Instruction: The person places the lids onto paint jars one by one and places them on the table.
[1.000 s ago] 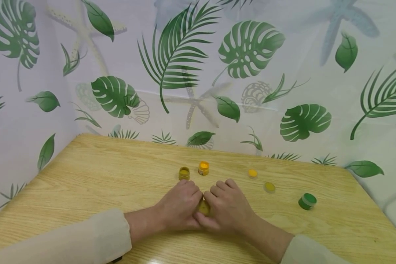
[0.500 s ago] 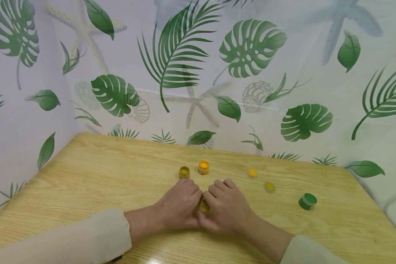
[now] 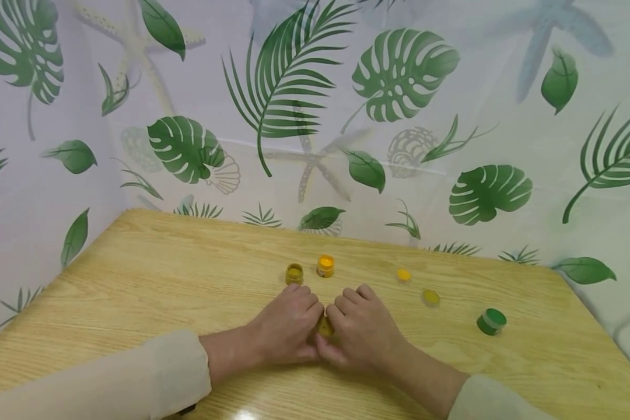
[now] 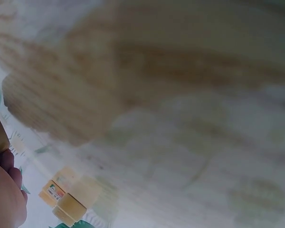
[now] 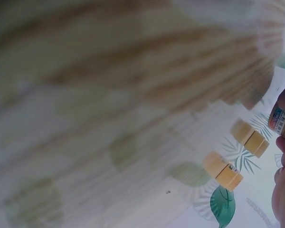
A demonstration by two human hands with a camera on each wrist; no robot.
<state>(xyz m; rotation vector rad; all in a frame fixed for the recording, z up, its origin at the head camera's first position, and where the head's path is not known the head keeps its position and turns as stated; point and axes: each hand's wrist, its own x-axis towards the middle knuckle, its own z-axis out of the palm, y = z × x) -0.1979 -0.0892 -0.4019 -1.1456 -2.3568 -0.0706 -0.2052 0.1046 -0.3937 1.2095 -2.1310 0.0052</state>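
A small yellow-brown paint jar (image 3: 325, 326) is held between both hands, low over the table, mostly covered by the fingers. My left hand (image 3: 286, 326) grips it from the left with curled fingers; my right hand (image 3: 364, 329) grips it from the right, the thumb at its near side. The knuckles of the two hands almost meet. The right wrist view shows the held jar's printed label (image 5: 279, 119); at the left edge of the left wrist view, part of the jar (image 4: 1, 135) shows beside the fingers. Whether its lid is on cannot be seen.
Just beyond the hands stand an uncovered olive-yellow paint jar (image 3: 294, 274) and an uncovered orange-yellow jar (image 3: 325, 266). To the right lie a yellow lid (image 3: 403, 275) and an olive lid (image 3: 430, 298). A green jar (image 3: 491, 321) is farther right on the wooden table (image 3: 189, 262).
Both hands keep their grip in nearly the same place. The right thumb has shifted slightly up and right along the jar. The jars and lids on the table stay put.
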